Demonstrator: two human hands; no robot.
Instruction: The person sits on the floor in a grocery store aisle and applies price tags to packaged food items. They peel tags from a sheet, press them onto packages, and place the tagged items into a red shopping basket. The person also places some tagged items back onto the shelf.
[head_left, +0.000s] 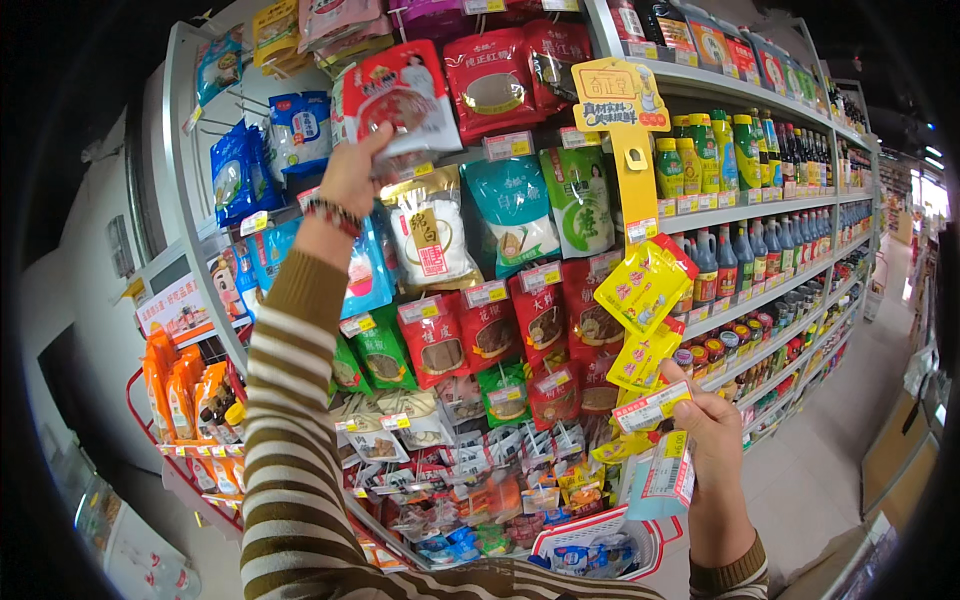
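Note:
My left hand (354, 166), with a beaded bracelet at its wrist, grips the lower edge of a red and white plastic food pouch (403, 97) at the top of a hanging display. Beside that pouch hang red sugar pouches (493, 81); a white and gold pouch (429, 229) hangs below it. At the lower right my right hand (709, 424) pinches a paper price label (651, 406) between thumb and fingers. Another price label and a pale blue translucent piece (658, 487) hang under that hand. Yellow seasoning packets (646, 285) hang on a yellow strip just above it.
Red spice packets (435, 341) hang in rows before me. A white and red shopping basket (652, 551) stands at the bottom. Shelves of bottles (757, 259) and jars run back along the right, beside an aisle floor (817, 457). Orange pouches (172, 390) fill a red rack at left.

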